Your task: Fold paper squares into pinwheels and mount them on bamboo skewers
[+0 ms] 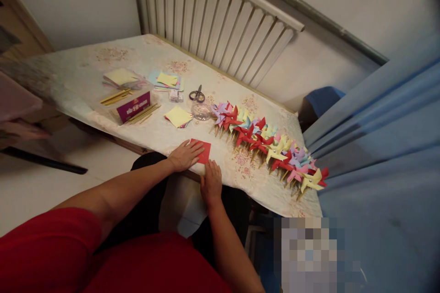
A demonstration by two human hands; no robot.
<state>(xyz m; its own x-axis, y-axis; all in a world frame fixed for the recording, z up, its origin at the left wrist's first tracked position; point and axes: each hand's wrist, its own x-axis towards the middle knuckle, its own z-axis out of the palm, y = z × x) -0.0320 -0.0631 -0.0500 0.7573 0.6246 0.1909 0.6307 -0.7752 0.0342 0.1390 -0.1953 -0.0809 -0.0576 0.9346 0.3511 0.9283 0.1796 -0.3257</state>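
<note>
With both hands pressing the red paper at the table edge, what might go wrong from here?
The red square paper sheet lies right at the near edge of the floral-cloth table, under the left hand and right hand; it may slip off or crease unevenly. The row of coloured paper pinwheels sits close to the right hand, so an elbow or wrist sweep might knock some over.
</note>
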